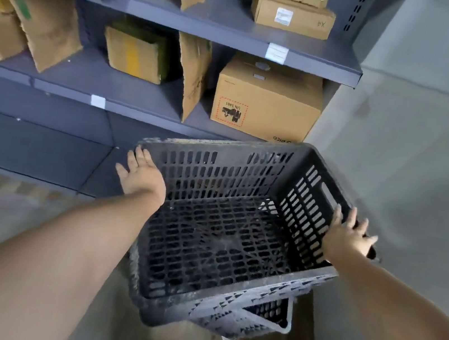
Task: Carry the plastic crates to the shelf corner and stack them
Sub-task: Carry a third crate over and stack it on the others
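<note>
Both my bare forearms reach forward and down. My left hand [140,175] is open, palm flat, fingers spread and extended. My right hand [349,235] is curled, fingers hooked over an edge, wrist bent.

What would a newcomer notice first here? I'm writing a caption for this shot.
The dark slotted crate fills the centre, empty and tilted, apparently set on another crate below. The left hand lies open against its left side, while the right hand grips its right rim. Behind, grey shelves hold cardboard boxes, the one nearest the crate bearing a red-bordered label.
</note>
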